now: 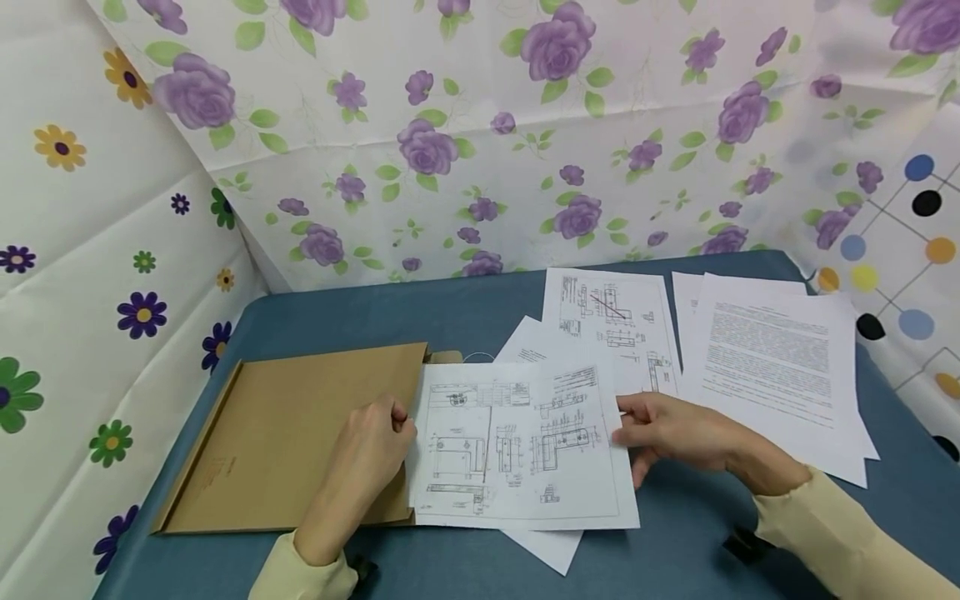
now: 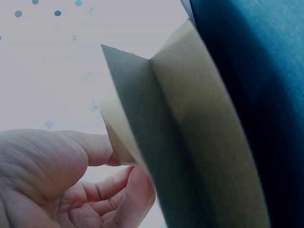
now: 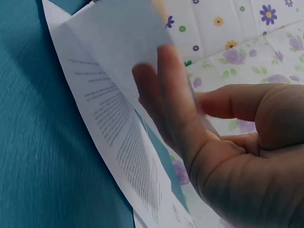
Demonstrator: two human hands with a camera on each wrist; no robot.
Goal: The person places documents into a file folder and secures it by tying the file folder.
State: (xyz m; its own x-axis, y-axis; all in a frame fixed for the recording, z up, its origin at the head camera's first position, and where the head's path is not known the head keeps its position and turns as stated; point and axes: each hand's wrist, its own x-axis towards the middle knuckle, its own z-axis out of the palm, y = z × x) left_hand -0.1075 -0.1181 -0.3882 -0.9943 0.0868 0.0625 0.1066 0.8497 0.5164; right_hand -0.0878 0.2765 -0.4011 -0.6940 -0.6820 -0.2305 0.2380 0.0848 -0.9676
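Note:
A brown cardboard folder (image 1: 292, 433) lies on the left half of the table. My left hand (image 1: 369, 450) is at its right edge; in the left wrist view, thumb and curled fingers pinch the edge of the folder's cardboard cover (image 2: 204, 109). A sheet with technical drawings (image 1: 517, 454) reaches from that open edge to the right, its left end against or under the cover; I cannot tell which. My right hand (image 1: 675, 429) pinches this sheet's right edge, thumb on one side and fingers on the other, as the right wrist view shows.
Beneath the drawing sheet, a printed page (image 1: 547, 546) sticks out at front and back. Behind it lies another drawing sheet (image 1: 562, 296) with a red line. Several text pages (image 1: 772, 383) overlap at the right. Flowered cloth (image 1: 450, 208) hangs behind the blue table (image 1: 712, 550).

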